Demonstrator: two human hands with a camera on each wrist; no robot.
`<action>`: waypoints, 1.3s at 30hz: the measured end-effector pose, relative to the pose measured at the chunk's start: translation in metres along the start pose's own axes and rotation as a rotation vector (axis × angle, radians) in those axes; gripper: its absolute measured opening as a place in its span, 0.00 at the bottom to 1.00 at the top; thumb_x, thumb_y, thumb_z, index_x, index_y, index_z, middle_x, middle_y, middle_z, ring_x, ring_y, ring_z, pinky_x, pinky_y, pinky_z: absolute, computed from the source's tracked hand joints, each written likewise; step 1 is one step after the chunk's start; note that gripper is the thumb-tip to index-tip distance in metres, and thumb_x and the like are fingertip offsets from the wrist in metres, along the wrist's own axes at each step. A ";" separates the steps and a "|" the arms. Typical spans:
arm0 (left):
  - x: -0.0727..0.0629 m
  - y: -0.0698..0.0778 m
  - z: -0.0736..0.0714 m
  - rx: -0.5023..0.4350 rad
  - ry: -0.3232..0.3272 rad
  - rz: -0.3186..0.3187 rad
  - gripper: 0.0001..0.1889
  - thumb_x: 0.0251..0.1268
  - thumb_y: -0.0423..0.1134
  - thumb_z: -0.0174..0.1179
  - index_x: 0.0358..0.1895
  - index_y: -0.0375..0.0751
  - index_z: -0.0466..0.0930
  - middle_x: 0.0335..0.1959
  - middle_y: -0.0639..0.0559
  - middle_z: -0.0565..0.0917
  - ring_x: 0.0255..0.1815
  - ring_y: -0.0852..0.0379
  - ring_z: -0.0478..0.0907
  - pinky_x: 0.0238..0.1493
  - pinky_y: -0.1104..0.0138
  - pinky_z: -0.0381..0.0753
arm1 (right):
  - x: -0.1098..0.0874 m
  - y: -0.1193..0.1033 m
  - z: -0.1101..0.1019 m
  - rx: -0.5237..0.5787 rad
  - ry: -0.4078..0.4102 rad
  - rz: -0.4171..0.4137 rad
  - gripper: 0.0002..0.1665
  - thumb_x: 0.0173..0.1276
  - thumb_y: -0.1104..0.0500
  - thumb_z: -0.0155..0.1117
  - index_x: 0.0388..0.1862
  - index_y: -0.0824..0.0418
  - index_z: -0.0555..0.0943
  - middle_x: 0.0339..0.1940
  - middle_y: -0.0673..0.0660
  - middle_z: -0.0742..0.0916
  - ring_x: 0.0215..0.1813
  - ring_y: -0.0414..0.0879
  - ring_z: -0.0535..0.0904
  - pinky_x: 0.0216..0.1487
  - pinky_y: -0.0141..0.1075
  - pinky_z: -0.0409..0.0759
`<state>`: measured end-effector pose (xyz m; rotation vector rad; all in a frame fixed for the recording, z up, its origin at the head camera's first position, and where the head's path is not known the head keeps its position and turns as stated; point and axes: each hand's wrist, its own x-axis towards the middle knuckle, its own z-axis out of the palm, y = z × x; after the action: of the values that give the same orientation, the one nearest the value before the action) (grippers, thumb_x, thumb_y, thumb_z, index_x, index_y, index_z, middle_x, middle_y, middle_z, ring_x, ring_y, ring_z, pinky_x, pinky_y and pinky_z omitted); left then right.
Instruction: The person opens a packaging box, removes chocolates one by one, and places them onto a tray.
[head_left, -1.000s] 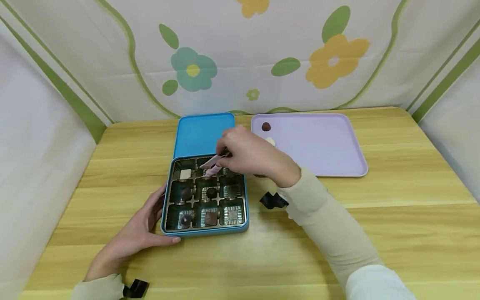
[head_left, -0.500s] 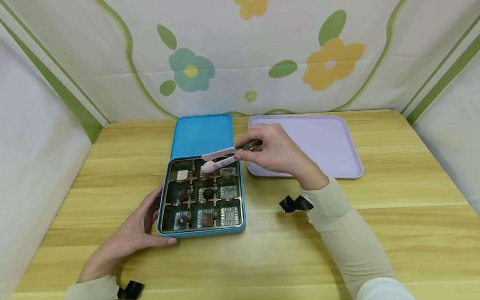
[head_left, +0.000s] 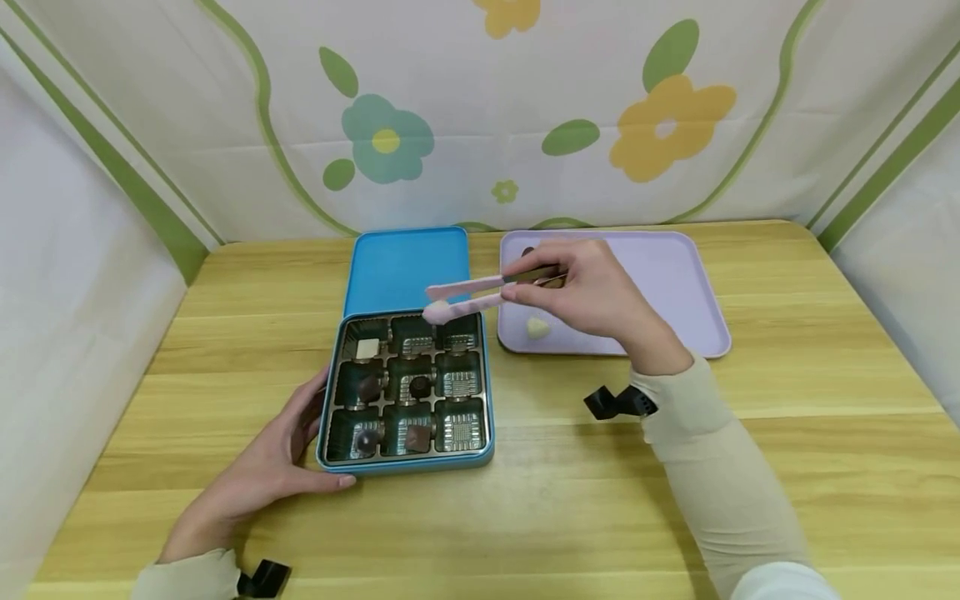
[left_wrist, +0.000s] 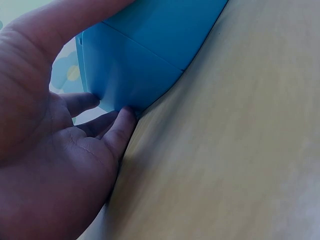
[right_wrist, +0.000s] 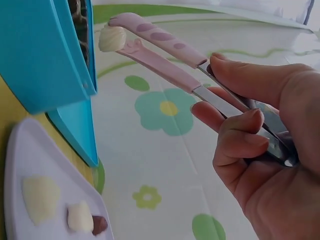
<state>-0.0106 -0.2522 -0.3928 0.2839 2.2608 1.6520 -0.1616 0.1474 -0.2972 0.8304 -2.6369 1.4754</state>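
My right hand point(head_left: 592, 292) holds metal tongs with pink tips point(right_wrist: 165, 40). The tips pinch a white chocolate point(right_wrist: 112, 39) above the back edge of an open blue tin point(head_left: 408, 465). At the tin's front left corner, my left hand point(head_left: 277, 462) holds it, thumb along the front and fingers point(left_wrist: 120, 132) against the side. Inside the divided tray are a white square chocolate point(head_left: 367, 348) at back left, dark chocolates point(head_left: 420, 387) in the middle and left compartments, and a brown square one point(head_left: 417, 438) at front centre. The right column and back middle compartment hold nothing.
Behind the tin lies its blue lid point(head_left: 408, 267). On the right is a lilac tray point(head_left: 675, 292) with white chocolates point(right_wrist: 40, 199) and a brown one point(right_wrist: 99, 225), partly hidden in the head view. A flowered cloth point(head_left: 465, 100) hangs behind the wooden table point(head_left: 540, 517).
The tongs have come up and right out of the back middle compartment, carrying the white chocolate. My right hand has shifted right over the lilac tray. My left hand stays on the tin.
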 end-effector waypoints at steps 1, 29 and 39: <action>0.000 0.000 0.000 0.000 -0.002 0.000 0.69 0.53 0.30 0.83 0.90 0.64 0.40 0.89 0.39 0.49 0.82 0.56 0.63 0.68 0.82 0.72 | -0.001 0.003 -0.004 0.001 0.015 0.021 0.10 0.66 0.60 0.82 0.46 0.55 0.95 0.44 0.54 0.93 0.36 0.44 0.86 0.37 0.30 0.84; -0.006 -0.001 0.000 -0.007 0.006 0.006 0.70 0.52 0.28 0.83 0.90 0.63 0.41 0.89 0.37 0.49 0.75 0.78 0.65 0.68 0.83 0.71 | -0.054 0.087 -0.105 -0.172 0.339 0.411 0.23 0.69 0.45 0.80 0.55 0.57 0.93 0.35 0.23 0.87 0.39 0.25 0.84 0.36 0.21 0.78; -0.006 0.000 -0.003 -0.018 0.002 0.013 0.70 0.52 0.26 0.82 0.90 0.63 0.40 0.89 0.37 0.49 0.74 0.76 0.68 0.67 0.80 0.75 | -0.052 0.104 -0.108 -0.273 0.401 0.465 0.24 0.70 0.45 0.78 0.54 0.62 0.92 0.23 0.17 0.80 0.31 0.22 0.78 0.30 0.21 0.74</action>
<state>-0.0060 -0.2567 -0.3912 0.2929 2.2487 1.6794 -0.1900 0.2997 -0.3329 -0.1036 -2.7158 1.1399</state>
